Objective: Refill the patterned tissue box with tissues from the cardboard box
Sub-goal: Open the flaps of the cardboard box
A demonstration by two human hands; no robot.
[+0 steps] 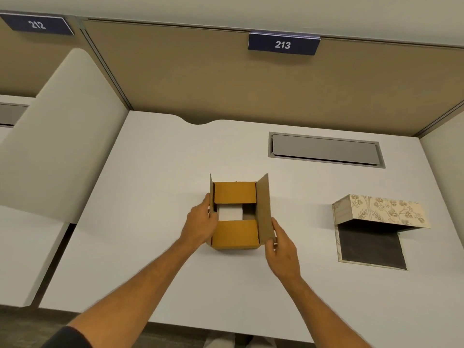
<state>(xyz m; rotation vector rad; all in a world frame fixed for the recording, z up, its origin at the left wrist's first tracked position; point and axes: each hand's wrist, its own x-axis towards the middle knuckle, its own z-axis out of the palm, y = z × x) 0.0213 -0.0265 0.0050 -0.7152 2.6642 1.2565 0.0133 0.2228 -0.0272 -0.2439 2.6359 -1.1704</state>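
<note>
Even soft light, wide-angle edge distortion.

The white desk (150, 172) carries a cardboard box (236, 234) mid-surface and a patterned tissue box (376, 222) well to its right.

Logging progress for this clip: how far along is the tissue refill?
Early. Done: the patterned tissue box lies open, its dark inside empty. In hand: the left hand and right hand hold the cardboard box side flaps apart, white tissues showing. Left: lifting the tissues out and loading them.
</note>
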